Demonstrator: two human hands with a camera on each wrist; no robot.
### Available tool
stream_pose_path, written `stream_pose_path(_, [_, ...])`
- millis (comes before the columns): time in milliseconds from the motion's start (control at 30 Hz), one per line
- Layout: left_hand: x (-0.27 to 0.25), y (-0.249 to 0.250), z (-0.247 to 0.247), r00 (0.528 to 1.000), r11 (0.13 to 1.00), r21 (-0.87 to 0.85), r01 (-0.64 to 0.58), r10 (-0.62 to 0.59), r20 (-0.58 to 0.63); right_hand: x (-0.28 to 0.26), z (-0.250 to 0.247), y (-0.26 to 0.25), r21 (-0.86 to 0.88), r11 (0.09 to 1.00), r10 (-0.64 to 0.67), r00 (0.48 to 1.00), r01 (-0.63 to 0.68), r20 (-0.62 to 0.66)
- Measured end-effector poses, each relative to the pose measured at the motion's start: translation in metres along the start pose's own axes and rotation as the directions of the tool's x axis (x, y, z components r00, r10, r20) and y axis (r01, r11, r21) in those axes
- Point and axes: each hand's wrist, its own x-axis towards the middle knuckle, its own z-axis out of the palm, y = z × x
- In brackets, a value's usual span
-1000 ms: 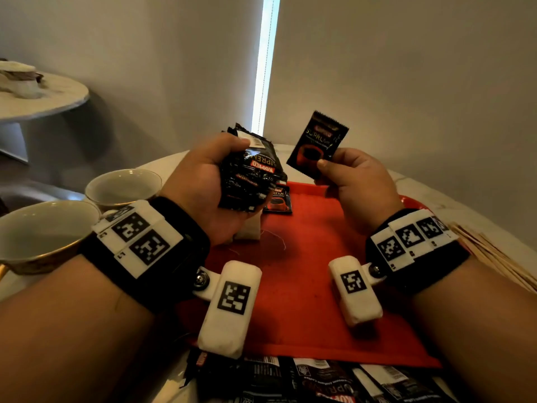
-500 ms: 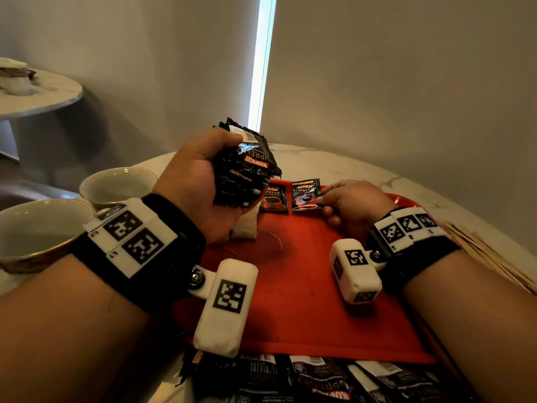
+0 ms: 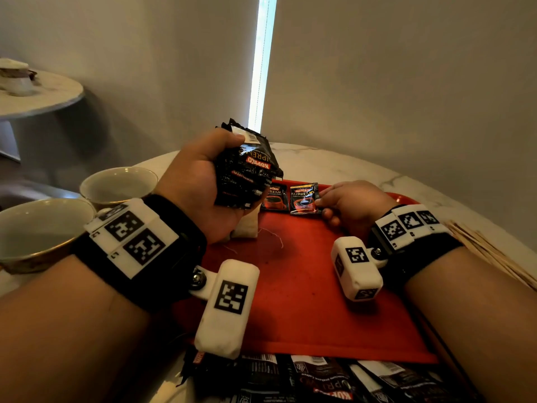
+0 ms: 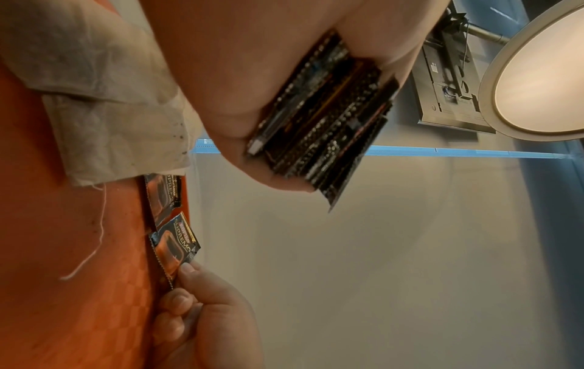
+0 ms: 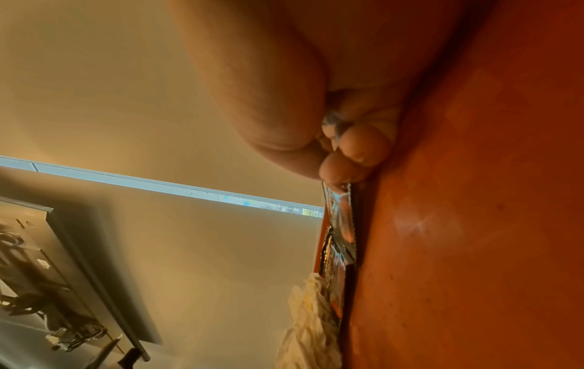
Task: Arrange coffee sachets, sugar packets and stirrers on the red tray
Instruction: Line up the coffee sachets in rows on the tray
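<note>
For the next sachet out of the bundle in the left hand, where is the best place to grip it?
Probably the top edges, from above and the right. The left hand wraps the middle and lower part of the bundle, so only the upper ends stick out free; the right hand can pinch one flat sachet there.

red tray (image 3: pixel 305 301) centre bare, cups (image 3: pixel 119 184) left

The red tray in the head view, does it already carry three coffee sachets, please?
No, only two black coffee sachets lie side by side at the far edge of the red tray.
</note>
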Motion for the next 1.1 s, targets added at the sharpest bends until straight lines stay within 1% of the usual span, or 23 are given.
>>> stream_pose_path(300, [0.0, 0.001, -0.001, 1.0, 1.0, -0.013, 0.017, -0.017, 0.001, -0.002, 0.001, 0.0, 0.021, 1.0, -0.011, 1.0, 0.011, -0.009])
stream_pose_path(400, [0.0, 0.002, -0.001, 1.0, 1.0, -0.015, 0.017, -0.017, 0.002, -0.003, 0.003, 0.0, 0.034, 0.999, -0.015, 1.0, 0.015, 0.011])
stream_pose_path(767, [0.0, 0.001, -0.002, 1.0, 1.0, 0.012, 0.023, -0.023, -0.017, -0.001, 0.002, 0.0, 0.034, 0.999, -0.008, 0.999, 0.01, -0.034])
stream_pose_path(867, [-0.001, 0.001, -0.001, 1.0, 1.0, 0.013, 0.025, -0.025, -0.007, -0.002, 0.002, 0.0, 0.057, 0.998, -0.014, 1.0, 0.016, -0.027])
stream_pose_path(967, [0.0, 0.0, -0.003, 1.0, 0.999, 0.017, 0.029, -0.029, 0.012, -0.003, 0.0, -0.003, 0.117, 0.993, -0.013, 0.999, 0.016, -0.031])
stream_pose_path(1033, [0.0, -0.001, -0.002, 0.999, 0.999, 0.016, 0.031, -0.032, 0.028, -0.005, 0.0, -0.006, 0.152, 0.986, -0.067, 0.997, 0.073, -0.043])
stream_pose_path(1100, [0.0, -0.001, -0.001, 0.999, 0.999, 0.02, 0.029, -0.03, 0.033, -0.01, 0.001, -0.01, 0.2, 0.965, -0.171, 0.985, 0.172, -0.022])
